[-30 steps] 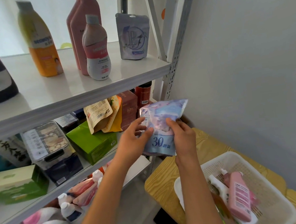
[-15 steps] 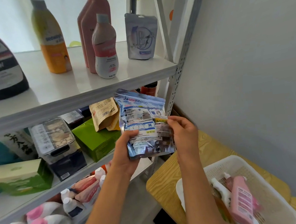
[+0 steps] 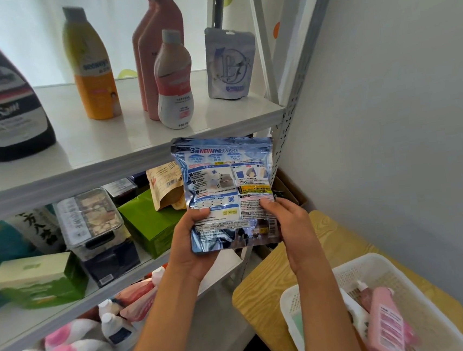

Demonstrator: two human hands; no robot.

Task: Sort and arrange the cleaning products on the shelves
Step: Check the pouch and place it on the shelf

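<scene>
2 hands: left hand (image 3: 190,244), right hand (image 3: 288,220) grip blue pouch (image 3: 225,187) lower corners, upright before shelf (image 3: 137,153).

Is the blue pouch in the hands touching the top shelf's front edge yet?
Cannot tell. In the head view the blue pouch overlaps the top shelf edge, so depth is unclear.

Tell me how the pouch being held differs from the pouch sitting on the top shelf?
The held pouch is gripped at its lower corners by the left hand and right hand; the shelf pouch stands upright, untouched, on the top shelf. The held pouch shows dense blue instruction panels and small print; the shelf pouch shows one large pale emblem. The held pouch looks wider. Both are glossy, sealed, blue-toned packs.
</scene>
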